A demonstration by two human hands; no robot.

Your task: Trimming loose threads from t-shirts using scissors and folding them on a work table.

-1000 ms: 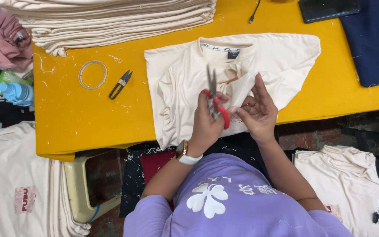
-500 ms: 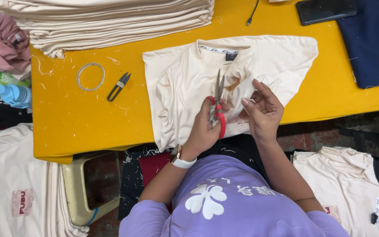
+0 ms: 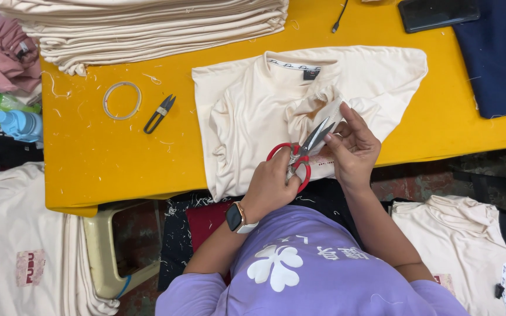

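A cream T-shirt (image 3: pixel 253 99) lies crumpled on the yellow table (image 3: pixel 118 158), collar away from me. My left hand (image 3: pixel 270 187), with a watch on its wrist, grips red-handled scissors (image 3: pixel 300 155) at the shirt's near edge. The blades are slightly apart and point up and to the right. My right hand (image 3: pixel 352 149) pinches a small fold or tag of the shirt fabric right at the blade tips. Both hands are over the table's front edge.
A tall stack of folded cream shirts (image 3: pixel 159 29) fills the far left. Black thread snips (image 3: pixel 159 113) and a clear tape ring (image 3: pixel 122 100) lie left of the shirt. A phone (image 3: pixel 437 13) and navy garment (image 3: pixel 499 52) sit far right. More cream shirts (image 3: pixel 13 246) lie below.
The scissors have tilted from nearly upright to pointing right, and both hands have dropped slightly toward the table's front edge. My right hand still holds the fabric.
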